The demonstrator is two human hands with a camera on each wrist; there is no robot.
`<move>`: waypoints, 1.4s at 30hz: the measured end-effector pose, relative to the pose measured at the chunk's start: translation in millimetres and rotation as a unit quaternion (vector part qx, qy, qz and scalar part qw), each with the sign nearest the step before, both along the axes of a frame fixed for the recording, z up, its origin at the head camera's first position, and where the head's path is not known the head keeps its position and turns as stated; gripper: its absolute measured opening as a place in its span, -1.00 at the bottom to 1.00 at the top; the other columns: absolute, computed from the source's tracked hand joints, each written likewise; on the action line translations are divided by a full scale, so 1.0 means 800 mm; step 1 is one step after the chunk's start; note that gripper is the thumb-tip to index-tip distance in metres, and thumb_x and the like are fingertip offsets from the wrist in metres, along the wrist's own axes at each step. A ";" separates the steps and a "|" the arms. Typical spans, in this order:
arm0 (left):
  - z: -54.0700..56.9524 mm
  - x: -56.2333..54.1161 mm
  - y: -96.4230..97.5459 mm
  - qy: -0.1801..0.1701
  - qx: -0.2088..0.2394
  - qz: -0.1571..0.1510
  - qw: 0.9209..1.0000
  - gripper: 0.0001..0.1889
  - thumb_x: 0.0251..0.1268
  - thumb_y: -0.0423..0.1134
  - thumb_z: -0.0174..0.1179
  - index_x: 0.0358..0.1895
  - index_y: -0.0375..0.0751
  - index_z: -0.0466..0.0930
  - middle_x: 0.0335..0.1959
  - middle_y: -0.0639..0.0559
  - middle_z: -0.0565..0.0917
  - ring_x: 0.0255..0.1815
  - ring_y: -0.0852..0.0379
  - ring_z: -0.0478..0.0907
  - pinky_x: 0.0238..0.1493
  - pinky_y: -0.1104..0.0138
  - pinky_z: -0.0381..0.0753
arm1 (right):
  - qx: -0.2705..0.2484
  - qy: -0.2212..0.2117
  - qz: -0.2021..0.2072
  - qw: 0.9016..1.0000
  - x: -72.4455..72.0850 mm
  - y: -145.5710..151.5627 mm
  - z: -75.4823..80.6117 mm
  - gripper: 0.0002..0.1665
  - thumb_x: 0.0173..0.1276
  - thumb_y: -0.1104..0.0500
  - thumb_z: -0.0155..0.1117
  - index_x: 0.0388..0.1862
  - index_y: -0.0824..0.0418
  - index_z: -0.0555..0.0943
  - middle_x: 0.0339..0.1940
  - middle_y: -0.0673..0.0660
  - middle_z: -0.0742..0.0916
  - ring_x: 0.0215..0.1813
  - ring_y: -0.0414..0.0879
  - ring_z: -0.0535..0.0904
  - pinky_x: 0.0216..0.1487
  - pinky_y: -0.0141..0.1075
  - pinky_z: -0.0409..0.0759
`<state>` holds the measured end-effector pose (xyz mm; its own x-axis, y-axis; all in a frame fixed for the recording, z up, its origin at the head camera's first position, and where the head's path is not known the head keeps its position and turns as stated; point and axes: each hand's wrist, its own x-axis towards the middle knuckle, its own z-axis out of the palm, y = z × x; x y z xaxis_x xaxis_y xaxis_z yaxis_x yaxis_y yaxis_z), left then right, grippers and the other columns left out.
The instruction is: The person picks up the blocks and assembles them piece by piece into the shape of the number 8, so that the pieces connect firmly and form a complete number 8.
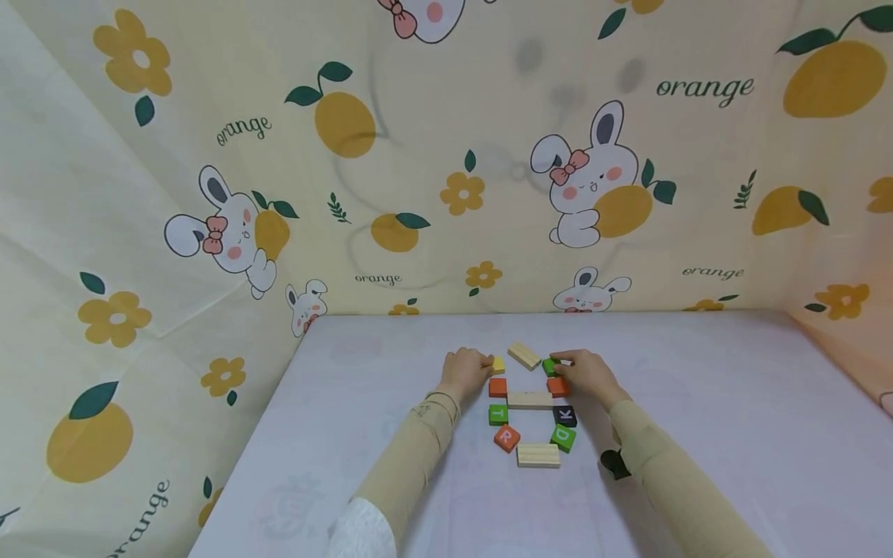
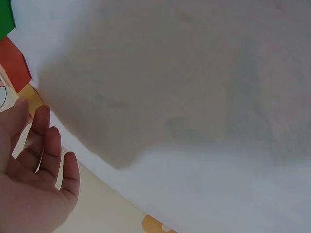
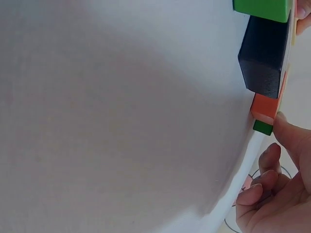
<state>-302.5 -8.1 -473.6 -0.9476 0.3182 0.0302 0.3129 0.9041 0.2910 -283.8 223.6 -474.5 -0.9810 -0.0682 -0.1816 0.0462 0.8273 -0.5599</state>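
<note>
At the far left of the block layout, my left hand (image 1: 466,373) has thumb and index finger on a yellow block (image 1: 498,365). The left wrist view shows that yellow block (image 2: 31,99) between thumb and index fingertip, the other fingers loosely bent. My right hand (image 1: 588,376) pinches a green block (image 1: 549,366) at the far right, partly hidden by its fingers. Below these sit two orange-red blocks (image 1: 498,387), one on each side. A plain wooden plank (image 1: 524,356) lies tilted between the two hands, touched by neither.
Nearer me are a second plank (image 1: 529,400), a green T block (image 1: 498,415), a black K block (image 1: 565,416), an orange R block (image 1: 507,438), a green D block (image 1: 563,438) and a third plank (image 1: 538,455). A dark object (image 1: 615,464) shows by the right sleeve. Printed cloth (image 1: 446,93) hangs behind.
</note>
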 end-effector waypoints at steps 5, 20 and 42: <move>-0.001 -0.001 0.001 0.009 -0.005 -0.009 1.000 -0.73 0.27 -0.10 0.16 0.02 0.11 0.62 -0.05 0.10 0.70 -0.03 0.04 0.60 -0.01 0.13 0.46 | 0.005 0.020 0.000 1.000 0.001 0.002 0.000 -0.52 0.35 0.10 0.13 0.19 0.28 0.47 0.06 0.41 0.60 -0.02 0.18 0.53 -0.01 0.07 0.48; 0.002 -0.005 0.002 -0.003 -0.008 -0.007 1.000 -0.75 0.28 -0.07 0.13 -0.01 0.09 0.64 -0.02 0.13 0.69 0.04 0.07 0.59 0.00 0.13 0.46 | -0.026 0.006 -0.022 0.999 0.000 0.003 -0.003 -0.54 0.34 0.06 0.15 0.13 0.29 0.47 0.04 0.39 0.59 -0.10 0.12 0.52 -0.09 -0.05 0.49; 0.009 -0.002 0.010 -0.003 0.020 0.045 0.999 -0.72 0.14 -0.05 0.27 -0.11 -0.04 0.67 -0.15 0.02 0.64 -0.11 0.04 0.56 -0.06 0.13 0.46 | -0.026 0.011 -0.005 1.000 -0.001 0.004 -0.003 -0.57 0.32 0.10 0.16 0.13 0.24 0.52 0.04 0.39 0.60 -0.06 0.16 0.51 -0.14 -0.09 0.49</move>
